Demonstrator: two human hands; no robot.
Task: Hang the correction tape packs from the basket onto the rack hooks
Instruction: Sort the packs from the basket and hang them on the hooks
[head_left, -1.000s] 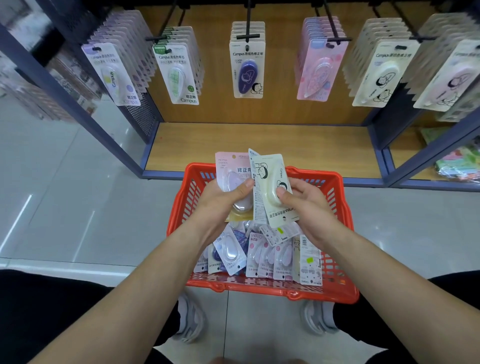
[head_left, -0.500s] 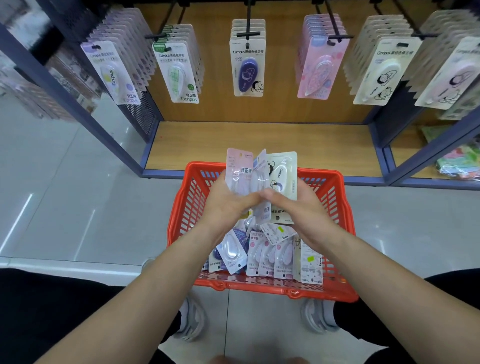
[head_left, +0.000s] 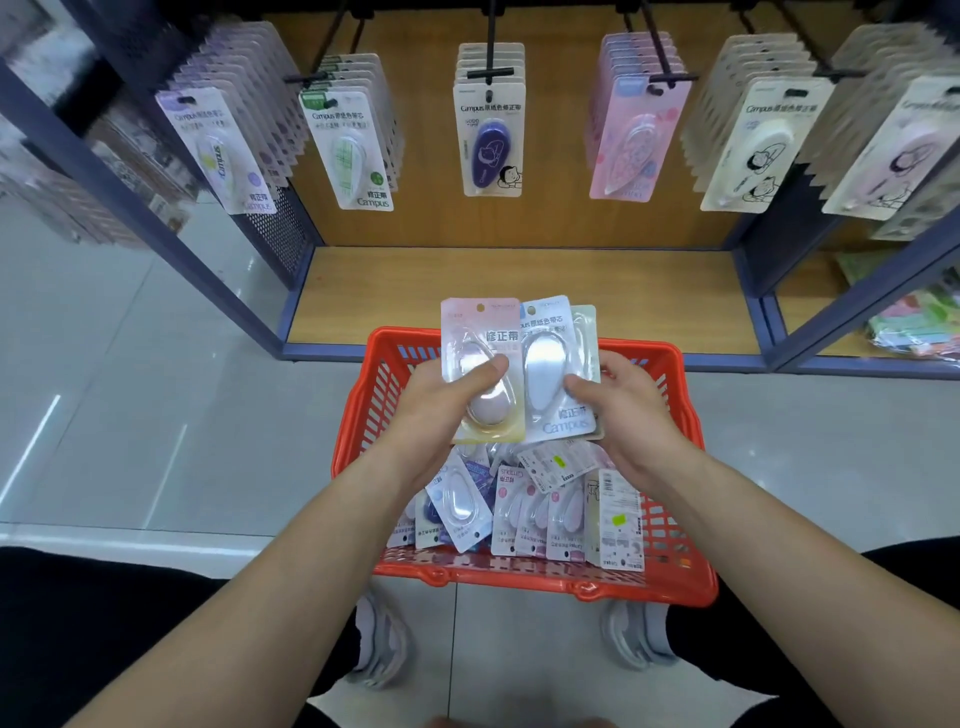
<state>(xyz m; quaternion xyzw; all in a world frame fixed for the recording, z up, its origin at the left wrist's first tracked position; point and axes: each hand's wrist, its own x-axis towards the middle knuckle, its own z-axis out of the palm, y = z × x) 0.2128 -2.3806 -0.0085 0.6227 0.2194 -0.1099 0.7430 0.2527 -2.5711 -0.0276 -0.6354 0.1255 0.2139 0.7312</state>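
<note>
Over the far rim of the red basket (head_left: 675, 592), the left hand (head_left: 441, 410) grips a pink correction tape pack (head_left: 480, 332), thumb across its blister. The right hand (head_left: 623, 410) pinches a pale blue Campus pack (head_left: 550, 364) with a cream pack (head_left: 586, 332) behind it. They're fanned face-up, hang holes on top, probably to match designs to the rack hooks (head_left: 490, 36) beyond the basket; remaining packs (head_left: 519, 512) lie loose inside it.
</note>
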